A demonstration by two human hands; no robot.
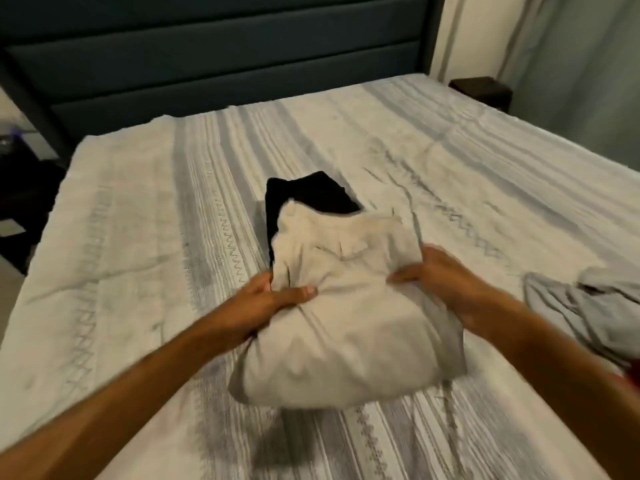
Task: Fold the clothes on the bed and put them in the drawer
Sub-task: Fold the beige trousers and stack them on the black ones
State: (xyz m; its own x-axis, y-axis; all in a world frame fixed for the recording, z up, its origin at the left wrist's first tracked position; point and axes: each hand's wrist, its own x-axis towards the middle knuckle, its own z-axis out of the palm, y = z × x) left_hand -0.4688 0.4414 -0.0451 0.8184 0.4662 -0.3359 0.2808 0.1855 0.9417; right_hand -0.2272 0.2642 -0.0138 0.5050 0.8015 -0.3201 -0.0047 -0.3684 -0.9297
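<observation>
1. Head view shows us a big bed [138,188] with a pale cover that has grey stripes running from near to far.
2. We see a dark padded headboard [214,53] at the far end of the bed.
3. We see a light curtain [571,64] at the far right, by the wall.
4. We see a beige garment [346,317], folded into a soft bundle, in the middle of the bed on the near side. Its near end looks lifted a little off the cover and casts a shadow there.
5. We see a folded black garment [311,195] just past the beige one. The beige one's far edge lies over part of it.
6. We see a grey garment [588,306] in a loose heap at the right edge, apart from the bundle.
7. We see a dark side table [485,90] at the far right corner of the bed.
8. Our left hand [273,299] grips the left side of the beige bundle, thumb on top and fingers tucked under.
9. Our right hand [440,275] grips the right side the same way, thumb pressed on the cloth.
</observation>
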